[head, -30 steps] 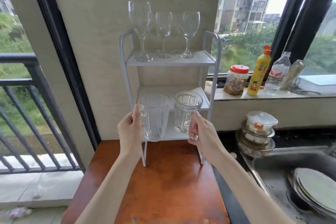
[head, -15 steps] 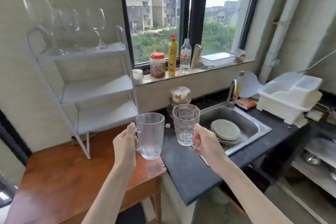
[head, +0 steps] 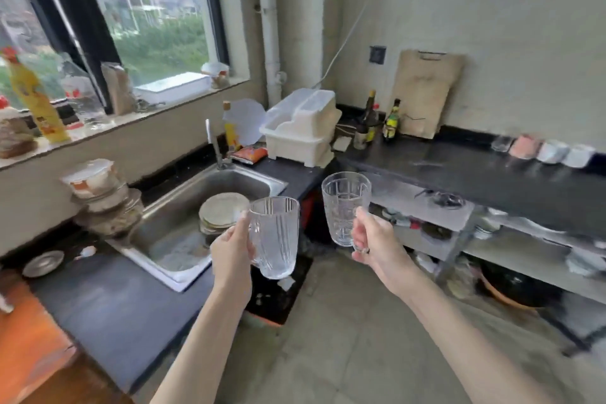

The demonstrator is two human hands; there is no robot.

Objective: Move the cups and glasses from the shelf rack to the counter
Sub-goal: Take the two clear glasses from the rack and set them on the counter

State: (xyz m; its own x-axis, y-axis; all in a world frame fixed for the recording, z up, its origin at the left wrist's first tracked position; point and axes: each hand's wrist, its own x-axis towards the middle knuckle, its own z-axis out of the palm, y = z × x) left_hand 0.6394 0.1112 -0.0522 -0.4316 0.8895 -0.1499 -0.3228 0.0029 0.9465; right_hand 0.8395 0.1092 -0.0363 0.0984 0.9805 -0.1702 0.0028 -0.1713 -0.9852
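Observation:
My left hand (head: 231,251) grips the handle of a ribbed clear glass mug (head: 277,236), held upright in the air in front of the sink. A patterned clear glass mug (head: 344,207) stands upright in my right hand (head: 373,244), which holds it by the handle, a little higher and to the right. Both mugs hang over the floor gap between two counters. The black counter (head: 475,170) runs along the right wall; several cups (head: 544,149) stand in a row at its far end. The shelf rack is out of view.
A steel sink (head: 183,233) holds stacked plates. A white dish rack (head: 300,128) sits in the corner, bottles (head: 370,121) and a cutting board (head: 426,92) beside it. Stacked bowls (head: 101,197) stand left of the sink. The orange table (head: 29,338) is at the lower left.
The view has swung right, away from the shelf rack, past the sink toward the right-hand counter. Both hands have carried their mugs along, still gripping the handles.

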